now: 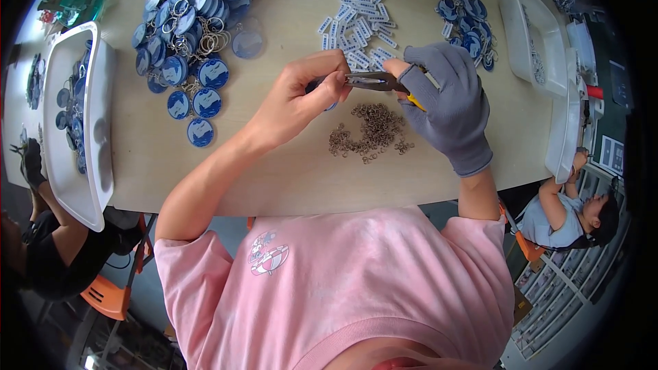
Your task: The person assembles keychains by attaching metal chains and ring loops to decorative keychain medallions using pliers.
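The step in hand looks like fine joining work: the pliers (373,81) meet the left hand's fingertips over the table (288,178), probably at a ring or link too small to make out. The bare left hand (301,92) has thumb and forefinger pinched together on a blue disc (313,85), mostly hidden by those fingers, its edge showing between them. The gloved right hand (449,99) has its fingers wrapped around the pliers' yellow handles, noses pointing left; whether the noses are fully closed on something, I cannot tell. Loose rings (373,130) lie just below the hands, white tags (356,27) just beyond, a heap of keyrings (200,62) to the left and a smaller cluster (469,24) to the right. The next move seems to call for a steady left pinch and a small, controlled squeeze or twist of the pliers.
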The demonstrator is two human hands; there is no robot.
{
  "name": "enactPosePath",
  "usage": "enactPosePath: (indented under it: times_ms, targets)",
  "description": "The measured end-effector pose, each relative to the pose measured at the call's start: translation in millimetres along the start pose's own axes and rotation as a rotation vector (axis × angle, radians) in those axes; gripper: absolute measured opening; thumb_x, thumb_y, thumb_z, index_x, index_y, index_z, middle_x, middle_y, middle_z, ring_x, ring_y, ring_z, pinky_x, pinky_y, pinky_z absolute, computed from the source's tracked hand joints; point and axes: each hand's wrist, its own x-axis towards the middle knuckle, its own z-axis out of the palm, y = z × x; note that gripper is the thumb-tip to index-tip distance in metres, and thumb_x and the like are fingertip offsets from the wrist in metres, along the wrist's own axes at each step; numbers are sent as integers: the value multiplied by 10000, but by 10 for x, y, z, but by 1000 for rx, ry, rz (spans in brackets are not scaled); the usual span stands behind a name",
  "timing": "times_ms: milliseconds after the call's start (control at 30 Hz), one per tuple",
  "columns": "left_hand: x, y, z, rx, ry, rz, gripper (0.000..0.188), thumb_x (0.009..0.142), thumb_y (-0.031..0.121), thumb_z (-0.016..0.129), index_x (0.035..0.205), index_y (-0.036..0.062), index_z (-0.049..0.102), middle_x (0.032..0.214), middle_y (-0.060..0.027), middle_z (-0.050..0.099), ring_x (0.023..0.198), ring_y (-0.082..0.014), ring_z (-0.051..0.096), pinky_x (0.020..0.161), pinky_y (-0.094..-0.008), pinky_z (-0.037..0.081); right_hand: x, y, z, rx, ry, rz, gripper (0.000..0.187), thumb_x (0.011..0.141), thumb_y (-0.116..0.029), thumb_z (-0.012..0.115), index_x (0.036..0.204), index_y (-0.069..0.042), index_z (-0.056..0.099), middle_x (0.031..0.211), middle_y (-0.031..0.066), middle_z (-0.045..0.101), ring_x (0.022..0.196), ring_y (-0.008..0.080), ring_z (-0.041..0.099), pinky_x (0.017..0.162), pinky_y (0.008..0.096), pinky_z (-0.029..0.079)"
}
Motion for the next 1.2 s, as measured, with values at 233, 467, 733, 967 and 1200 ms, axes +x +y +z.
enactPosePath:
  times_ms: [233,467,733,967,1200]
  targets:
    - [-9,-6,5,33,12,51,166,910,129,455,795,10,463,740,-20,483,687,-95,410,611,-269,350,-3,-26,26,-30,15,-15,343,644,-89,744,981,-106,680,853,30,571,784,224,547,676,368,439]
    - [-5,-12,20,7,4,41,172,914,127,453,795,3,467,750,-28,480,700,-104,423,625,-268,357,1,-10,74,-72,55,-38,138,713,-91,723,838,-103,666,701,20,500,656,209,513,543,340,406]
    - [-24,-38,10,3,-34,-48,262,951,204,428,786,5,471,771,-24,466,720,-110,414,637,-270,344,-34,5,117,-104,69,-72,110,725,-103,725,810,-102,654,684,22,487,642,209,511,532,337,413]
    - [59,50,-30,500,67,227,351,985,324,534,1076,-14,559,1033,-125,573,960,-241,581,817,-331,466,-193,184,4,46,56,122,232,714,-15,691,933,-85,664,789,79,558,731,268,576,633,377,459]
    - [-12,277,-617,1632,299,100,302,858,300,688,963,37,584,936,-116,550,892,-304,561,749,-414,443,-507,1042,-64,-54,180,452,175,855,-114,690,1001,-35,634,876,128,605,805,309,607,712,370,478]
